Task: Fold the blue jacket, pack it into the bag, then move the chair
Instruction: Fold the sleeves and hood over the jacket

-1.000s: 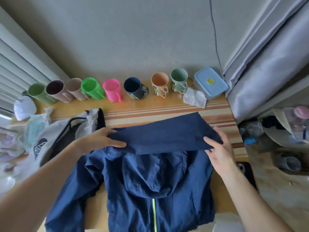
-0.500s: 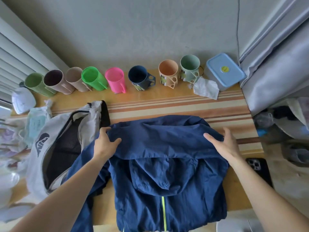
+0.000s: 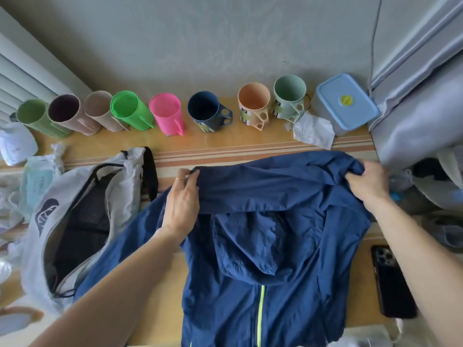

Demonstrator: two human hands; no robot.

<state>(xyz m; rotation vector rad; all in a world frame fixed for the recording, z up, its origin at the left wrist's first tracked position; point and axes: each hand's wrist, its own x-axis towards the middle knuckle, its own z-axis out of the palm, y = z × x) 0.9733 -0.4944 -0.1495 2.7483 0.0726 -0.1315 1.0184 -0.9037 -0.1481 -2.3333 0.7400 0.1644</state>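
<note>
The blue jacket (image 3: 270,246) lies on the wooden table (image 3: 225,144), hood up and yellow zip toward me. Its far part is folded over into a band across the shoulders. My left hand (image 3: 181,201) pinches the band's left end. My right hand (image 3: 368,182) grips the bunched right corner of the fold. The grey bag (image 3: 75,216) lies open to the left of the jacket, its black mesh inside showing. One blue sleeve runs down beside the bag under my left forearm. No chair is in view.
A row of several coloured cups (image 3: 165,113) lines the back wall, ending at a blue-lidded box (image 3: 347,101) and a crumpled tissue (image 3: 313,132). A black phone (image 3: 393,281) lies at the right table edge. Grey curtain (image 3: 421,96) hangs right; plastic packets (image 3: 37,179) clutter the left.
The folded band has come down onto the jacket's shoulders. Both hands moved outward to its ends, and the right hand now bunches the corner. The camera view has shifted left.
</note>
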